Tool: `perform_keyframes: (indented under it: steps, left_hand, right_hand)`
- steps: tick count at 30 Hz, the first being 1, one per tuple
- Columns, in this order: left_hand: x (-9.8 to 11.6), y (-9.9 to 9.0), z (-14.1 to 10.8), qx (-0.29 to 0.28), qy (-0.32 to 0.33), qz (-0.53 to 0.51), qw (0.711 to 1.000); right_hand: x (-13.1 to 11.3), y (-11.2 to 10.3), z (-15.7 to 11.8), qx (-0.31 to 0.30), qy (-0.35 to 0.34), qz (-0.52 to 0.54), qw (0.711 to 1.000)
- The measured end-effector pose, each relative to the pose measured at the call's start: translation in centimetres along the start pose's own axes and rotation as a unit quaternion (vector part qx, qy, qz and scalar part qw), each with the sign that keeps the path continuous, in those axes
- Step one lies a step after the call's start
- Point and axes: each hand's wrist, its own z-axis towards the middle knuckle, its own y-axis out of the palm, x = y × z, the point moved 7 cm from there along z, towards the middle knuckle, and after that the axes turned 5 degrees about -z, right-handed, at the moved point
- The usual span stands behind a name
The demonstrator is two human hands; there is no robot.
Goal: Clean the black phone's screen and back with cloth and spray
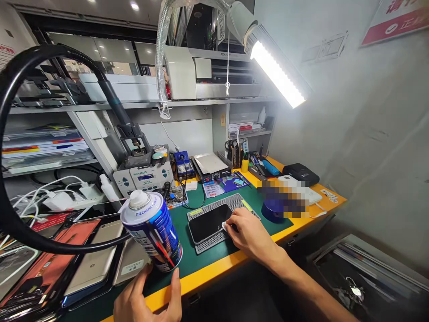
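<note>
A phone with a dark screen [209,223] lies face up on a perforated grey pad [208,246]. My right hand [250,232] is closed in a pinch at the phone's right edge, with a small white wad [224,226] between the fingertips, against the glass. Near the front edge of the bench, a blue and white spray can [156,232] with a white cap stands left of the phone. My left hand [147,299] is at the can's base, thumb and fingers spread apart; whether they touch the can I cannot tell.
Several phones and phone parts [95,255] lie left of the can. A thick black hose [6,147] loops across the left side. Behind the green mat [187,205] stand a grey soldering station [144,174] and a flat black device [214,167]. A dark blue round container [273,212] sits right.
</note>
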Motion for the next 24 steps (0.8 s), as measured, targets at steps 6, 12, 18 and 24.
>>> perform_keyframes:
  steps: [6,12,18,24]
  left_hand:
    - [0.2,-0.1,0.1,-0.001,0.005,-0.018,1.0]
    - [0.6,-0.3,0.5,0.018,0.038,-0.001,0.999]
    - [0.6,-0.3,0.5,0.012,0.039,0.016,0.999]
    - [1.3,-0.6,0.7,0.044,0.06,0.01,0.997]
  right_hand:
    - [1.0,-0.3,-0.2,0.033,0.058,-0.025,0.997]
    - [0.4,0.2,0.4,0.022,0.066,-0.006,0.998]
    - [-0.6,0.7,1.2,-0.004,0.022,0.02,1.0]
    - [0.0,0.4,1.1,0.025,0.063,-0.015,0.998]
